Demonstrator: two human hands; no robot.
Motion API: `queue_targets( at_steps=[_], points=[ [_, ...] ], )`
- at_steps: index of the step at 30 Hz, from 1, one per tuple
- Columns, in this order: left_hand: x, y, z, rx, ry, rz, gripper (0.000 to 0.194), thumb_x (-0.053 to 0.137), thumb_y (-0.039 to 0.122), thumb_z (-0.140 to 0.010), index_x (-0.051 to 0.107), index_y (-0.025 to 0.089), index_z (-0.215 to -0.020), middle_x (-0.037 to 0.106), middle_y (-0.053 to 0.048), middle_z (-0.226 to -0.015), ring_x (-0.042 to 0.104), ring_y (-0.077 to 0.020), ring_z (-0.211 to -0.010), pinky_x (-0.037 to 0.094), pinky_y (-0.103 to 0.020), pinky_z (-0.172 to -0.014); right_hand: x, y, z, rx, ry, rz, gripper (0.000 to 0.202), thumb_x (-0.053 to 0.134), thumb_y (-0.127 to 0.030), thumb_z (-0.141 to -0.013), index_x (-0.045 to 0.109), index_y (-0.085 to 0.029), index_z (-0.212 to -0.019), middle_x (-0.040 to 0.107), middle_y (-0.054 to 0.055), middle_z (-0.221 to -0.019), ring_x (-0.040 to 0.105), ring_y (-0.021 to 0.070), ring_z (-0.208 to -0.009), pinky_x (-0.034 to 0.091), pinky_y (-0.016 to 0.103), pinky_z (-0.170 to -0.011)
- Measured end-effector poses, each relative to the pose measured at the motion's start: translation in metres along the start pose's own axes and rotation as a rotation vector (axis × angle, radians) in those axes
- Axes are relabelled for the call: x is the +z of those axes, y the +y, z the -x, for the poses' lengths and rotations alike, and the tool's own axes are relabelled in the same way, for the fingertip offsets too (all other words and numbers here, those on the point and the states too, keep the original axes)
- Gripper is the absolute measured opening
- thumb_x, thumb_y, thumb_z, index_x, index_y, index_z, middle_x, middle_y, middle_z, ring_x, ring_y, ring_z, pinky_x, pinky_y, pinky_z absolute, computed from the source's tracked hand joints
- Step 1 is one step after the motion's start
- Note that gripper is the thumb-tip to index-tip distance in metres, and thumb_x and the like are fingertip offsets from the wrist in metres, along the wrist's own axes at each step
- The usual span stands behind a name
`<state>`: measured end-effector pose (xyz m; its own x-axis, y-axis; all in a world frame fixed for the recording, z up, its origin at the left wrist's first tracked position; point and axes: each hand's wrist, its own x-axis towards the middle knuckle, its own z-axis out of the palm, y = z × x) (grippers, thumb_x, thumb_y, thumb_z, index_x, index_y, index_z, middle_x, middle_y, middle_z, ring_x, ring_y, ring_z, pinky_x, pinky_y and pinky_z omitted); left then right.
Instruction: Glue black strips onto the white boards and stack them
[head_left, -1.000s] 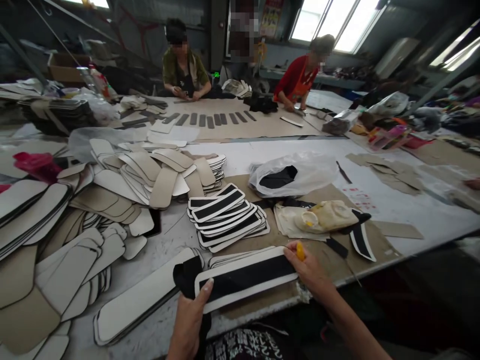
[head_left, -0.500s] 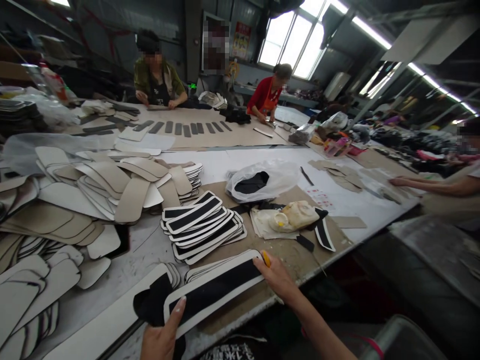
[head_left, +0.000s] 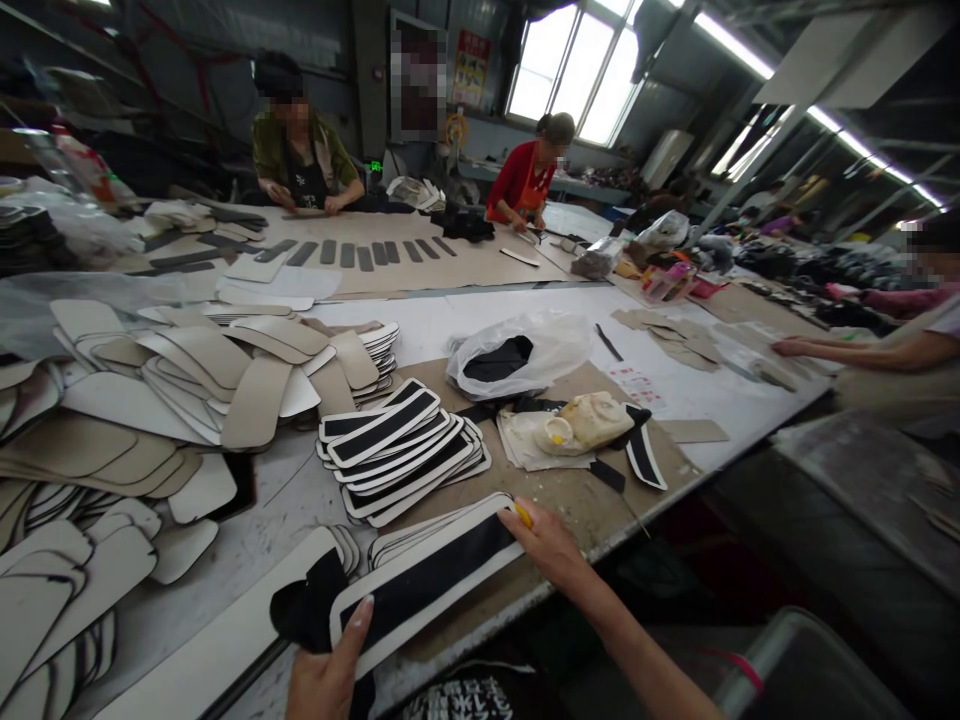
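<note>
Dim overall from where I stand. Tall window (head_left: 574,75) blown out white at back; tube lights (head_left: 735,46) glare along upper right. White tabletop (head_left: 431,315) softly lit, black shadow beneath near edge. Back wall (head_left: 322,25) murky. Bottle (head_left: 87,168) near left edge smeared, stretched; far-right heaps (head_left: 795,256) hazy. Mosaic blocks over wall frame (head_left: 418,80). Middle fairly crisp.

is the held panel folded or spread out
Spread out: the panel extends from left hand to right hand, with no fold showing.

Dark cloth (head_left: 459,694) bears white characters, including "3.1米".
</note>
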<state>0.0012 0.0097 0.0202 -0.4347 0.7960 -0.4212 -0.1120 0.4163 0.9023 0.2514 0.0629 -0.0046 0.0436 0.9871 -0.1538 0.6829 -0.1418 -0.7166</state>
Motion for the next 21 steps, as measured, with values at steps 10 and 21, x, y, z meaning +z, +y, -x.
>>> queue_targets(
  at_steps=[10,21],
  points=[
    [-0.011,-0.005,-0.01,-0.183,-0.002,0.104,0.055,0.076,0.036,-0.058,0.058,0.016,-0.106,0.064,-0.008,-0.105,0.048,-0.0291,-0.115,0.03,-0.041,-0.107,-0.006,-0.001,-0.002,-0.033,-0.107,-0.207,0.032,0.038,-0.047,-0.086,0.044,-0.02,-0.071,0.046,-0.003,-0.067,0.043,0.0132,-0.064,0.035,0.026,-0.062],
    [-0.012,-0.002,-0.014,-0.402,-0.138,0.333,0.05,0.066,0.027,-0.074,0.049,0.027,-0.121,0.061,-0.003,-0.113,0.052,-0.0208,-0.111,0.033,-0.035,-0.105,-0.012,-0.006,0.004,0.258,-0.314,-0.825,0.037,0.054,-0.056,-0.076,0.051,-0.018,-0.078,0.049,-0.004,-0.066,0.041,0.0086,-0.054,0.032,0.02,-0.05]
  ],
)
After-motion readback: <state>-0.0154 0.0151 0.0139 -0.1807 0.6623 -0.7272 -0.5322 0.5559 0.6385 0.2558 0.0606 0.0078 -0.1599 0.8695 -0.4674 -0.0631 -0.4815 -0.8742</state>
